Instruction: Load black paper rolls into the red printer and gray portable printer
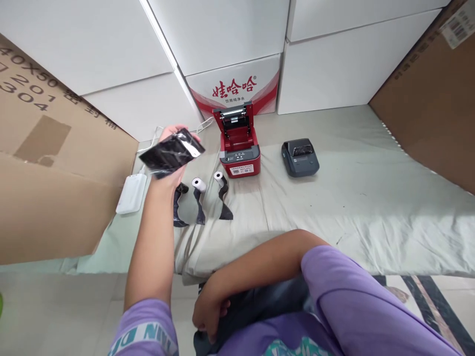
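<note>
My left hand (pixel 180 176) is raised over the left part of the covered bench, closed on a glossy black flat rectangular packet (pixel 172 153) with crinkled, shiny surfaces. Most of its fingers are hidden behind the packet. Below and to the right stand two small white paper rolls (pixel 199 185) with dark tails unrolled toward me. Another dark tail (pixel 178 210) is partly covered by my wrist. Just right of them sits a red label printer (pixel 240 153), its lid up and its inside bare. Down on my lap rests my right hand (pixel 210 314), fingers curled with nothing seen in them.
A dark grey portable printer (pixel 300 157) stands right of the red one. At left lies a white box-shaped device (pixel 131 193) with a cable. Brown cartons (pixel 55 198) flank both sides; white boxes (pixel 233 34) line the back. The pale green sheet (pixel 297 212) is wrinkled.
</note>
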The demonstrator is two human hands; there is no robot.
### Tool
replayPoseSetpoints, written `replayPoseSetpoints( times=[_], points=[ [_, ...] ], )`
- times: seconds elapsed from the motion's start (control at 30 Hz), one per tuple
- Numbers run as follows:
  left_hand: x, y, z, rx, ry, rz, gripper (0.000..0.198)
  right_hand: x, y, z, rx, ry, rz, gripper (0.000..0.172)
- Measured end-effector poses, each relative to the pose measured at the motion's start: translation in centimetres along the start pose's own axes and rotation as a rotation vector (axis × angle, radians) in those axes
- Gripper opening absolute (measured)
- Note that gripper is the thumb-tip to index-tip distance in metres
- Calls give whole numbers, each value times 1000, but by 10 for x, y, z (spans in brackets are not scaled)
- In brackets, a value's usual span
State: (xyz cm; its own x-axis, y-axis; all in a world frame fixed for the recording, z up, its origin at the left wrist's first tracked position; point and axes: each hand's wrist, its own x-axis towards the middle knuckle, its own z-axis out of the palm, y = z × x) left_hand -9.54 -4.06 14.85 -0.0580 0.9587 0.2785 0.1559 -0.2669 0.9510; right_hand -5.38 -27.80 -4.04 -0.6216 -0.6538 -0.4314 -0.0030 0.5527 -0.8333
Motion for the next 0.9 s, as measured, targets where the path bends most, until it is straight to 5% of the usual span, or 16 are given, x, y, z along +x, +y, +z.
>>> replayPoseSetpoints(
  times=[0.07, 0.17, 0.3, 0.47, 0.6, 0.73, 0.9],
  points=[
    [16, -3, 13, 140, -68, 82, 29, 5, 3, 0, -19, -15, 9, 45],
    [40, -6, 36, 510, -270, 169, 50, 13, 6, 0, -28, -28, 29, 42],
    [64, -18, 66, 761, -440, 155, 69, 17, 8, 2, -34, -23, 38, 41],
    [81, -38, 82, 933, -583, 199, 46, 18, 10, 8, -36, 47, 34, 44],
    [90, -47, 85, 1089, -600, 263, 37, 13, 9, 7, -18, 44, 5, 42],
    [97, -48, 90, 1240, -540, 129, 27, 7, 5, 5, -15, 45, 7, 45],
    [90, -26, 85, 1046, -600, 102, 23, 5, 3, 4, -25, 43, 21, 47]
  ],
)
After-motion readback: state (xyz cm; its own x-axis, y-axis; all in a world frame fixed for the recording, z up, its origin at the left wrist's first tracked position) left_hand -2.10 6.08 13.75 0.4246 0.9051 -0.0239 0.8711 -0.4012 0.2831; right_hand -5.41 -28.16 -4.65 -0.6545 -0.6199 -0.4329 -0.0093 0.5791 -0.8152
